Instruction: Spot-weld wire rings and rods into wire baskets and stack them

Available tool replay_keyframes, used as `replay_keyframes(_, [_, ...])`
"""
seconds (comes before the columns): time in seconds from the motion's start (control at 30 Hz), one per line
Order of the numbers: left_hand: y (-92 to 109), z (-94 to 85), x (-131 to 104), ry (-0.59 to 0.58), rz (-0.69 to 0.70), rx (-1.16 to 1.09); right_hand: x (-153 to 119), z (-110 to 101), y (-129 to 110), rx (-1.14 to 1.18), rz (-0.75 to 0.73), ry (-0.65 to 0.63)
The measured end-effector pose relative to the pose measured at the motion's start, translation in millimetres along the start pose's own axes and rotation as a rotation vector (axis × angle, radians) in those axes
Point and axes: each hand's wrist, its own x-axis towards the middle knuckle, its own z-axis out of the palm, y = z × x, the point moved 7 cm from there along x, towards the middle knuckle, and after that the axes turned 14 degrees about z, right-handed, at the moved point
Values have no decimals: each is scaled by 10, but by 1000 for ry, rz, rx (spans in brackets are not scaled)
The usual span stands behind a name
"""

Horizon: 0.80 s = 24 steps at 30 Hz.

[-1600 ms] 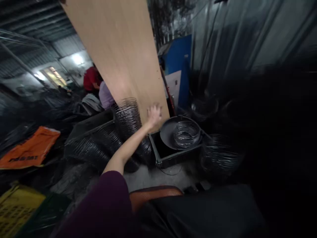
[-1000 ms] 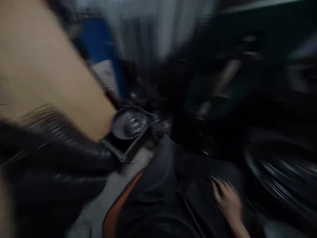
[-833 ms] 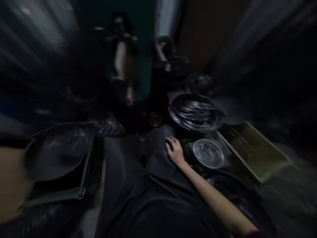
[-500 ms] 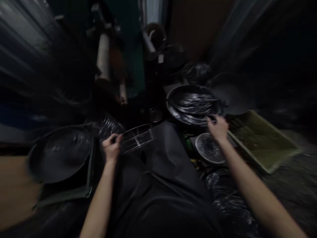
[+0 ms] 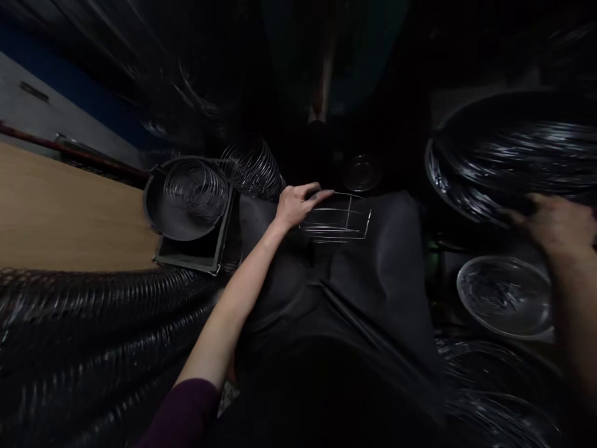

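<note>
Over the dark apron on my lap, my left hand (image 5: 298, 204) holds the near-left end of a small wire frame (image 5: 345, 233) made of thin curved bars and crosspieces. Its index finger stretches along the frame's top. My right hand (image 5: 562, 224) is at the near rim of a large round basin (image 5: 436, 177) full of shiny wire pieces (image 5: 536, 152). Motion smears its fingers, and whether they grip anything cannot be made out. Below that hand is a smaller metal bowl (image 5: 536, 305) with short metal pieces (image 5: 494, 292) inside.
At left a dark pan (image 5: 163, 218) of coiled wire rings rests on a crate (image 5: 217, 264). A loose wire coil (image 5: 254, 168) lies beside it. Long wire coils (image 5: 93, 348) fill the lower left, near a wooden board (image 5: 69, 211). More wire bundles (image 5: 494, 398) lie at lower right.
The view has turned down and left. My left hand still holds the wire frame, now further over my lap. My right hand remains by the large basin's near rim.
</note>
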Motion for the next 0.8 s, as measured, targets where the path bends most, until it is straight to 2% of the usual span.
replay_keyframes(0.07, [-124,-21,-115,104,-48,-66,73,16,0,-124,139,2])
replay_keyframes(0.13, [-320,-8,-305,150,-149,-105,116,27,-100,-202,164,-47])
replay_keyframes(0.2, [-480,21,-479,91,-229,-59,109,-3,-235,-284,139,-88])
replay_keyframes(0.27, [-515,-13,-558,31,-198,58,69,-66,-341,-348,129,-118])
replay_keyframes(0.33, [-449,-113,-557,58,-129,93,42,-176,-437,-342,113,-83])
replay_keyframes(0.4, [-302,-210,-509,93,-46,133,50,-351,-535,-317,87,65])
replay_keyframes(0.43, [-207,-209,-475,65,4,137,62,-444,-589,-313,67,157])
replay_keyframes(0.5, [-12,-84,-410,-104,115,136,103,-565,-703,-351,16,273])
replay_keyframes(0.57, [105,98,-388,-308,182,185,178,-539,-793,-446,-24,216])
replay_keyframes(0.63, [114,182,-381,-383,174,245,239,-458,-845,-541,-44,117])
replay_keyframes(0.8, [56,88,-434,-263,132,212,260,-392,-875,-619,-89,144])
